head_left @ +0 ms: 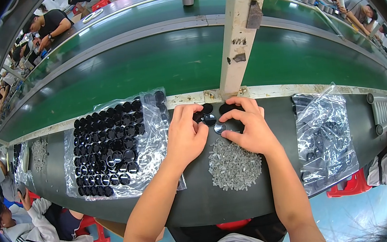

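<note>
Over the dark work surface, both my hands are closed in front of the post, among several small black round caps. My left hand [187, 134] curls its thumb and fingers around a glossy black cap [209, 120]. Opposite it, my right hand [251, 127] pinches a shinier cap [220, 127] between thumb and index finger. One more black cap [207, 108] lies just beyond my fingertips, and others are partly hidden by my hands. Below my hands is a pile of small, pale, translucent pieces [235, 164].
Rows of black caps [105, 151] lie on a clear plastic bag to the left. Another clear bag [326, 136] with dark pieces lies right. A white post [243, 32] rises before a green conveyor belt [158, 67]. Other people work around the line.
</note>
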A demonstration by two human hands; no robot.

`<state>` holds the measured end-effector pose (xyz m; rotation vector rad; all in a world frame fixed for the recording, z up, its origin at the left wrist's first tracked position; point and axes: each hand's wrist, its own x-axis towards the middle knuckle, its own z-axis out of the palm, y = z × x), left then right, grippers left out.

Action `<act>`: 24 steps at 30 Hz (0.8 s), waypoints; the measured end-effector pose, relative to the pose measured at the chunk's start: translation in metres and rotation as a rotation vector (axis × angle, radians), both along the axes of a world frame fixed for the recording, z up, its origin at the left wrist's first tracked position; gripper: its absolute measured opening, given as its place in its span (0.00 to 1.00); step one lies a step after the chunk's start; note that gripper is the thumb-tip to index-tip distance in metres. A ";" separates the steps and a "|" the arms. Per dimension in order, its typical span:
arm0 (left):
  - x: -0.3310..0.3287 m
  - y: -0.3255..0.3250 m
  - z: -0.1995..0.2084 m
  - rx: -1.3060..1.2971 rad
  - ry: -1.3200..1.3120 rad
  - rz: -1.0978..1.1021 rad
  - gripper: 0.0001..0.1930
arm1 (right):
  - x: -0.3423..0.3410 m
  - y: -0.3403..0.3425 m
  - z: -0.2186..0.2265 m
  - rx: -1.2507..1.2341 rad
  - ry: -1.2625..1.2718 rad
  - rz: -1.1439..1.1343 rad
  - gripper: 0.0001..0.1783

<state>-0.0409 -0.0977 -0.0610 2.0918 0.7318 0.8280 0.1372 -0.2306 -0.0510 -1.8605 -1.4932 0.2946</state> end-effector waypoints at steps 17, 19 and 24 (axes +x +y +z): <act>-0.001 0.001 0.000 -0.011 0.030 -0.021 0.20 | 0.001 0.000 -0.005 0.034 -0.030 0.021 0.22; 0.000 0.001 0.000 -0.005 0.029 -0.027 0.20 | 0.000 0.001 -0.006 0.026 -0.055 0.027 0.21; 0.000 0.001 0.000 0.007 0.014 -0.022 0.20 | -0.001 0.001 -0.003 0.028 -0.066 0.031 0.23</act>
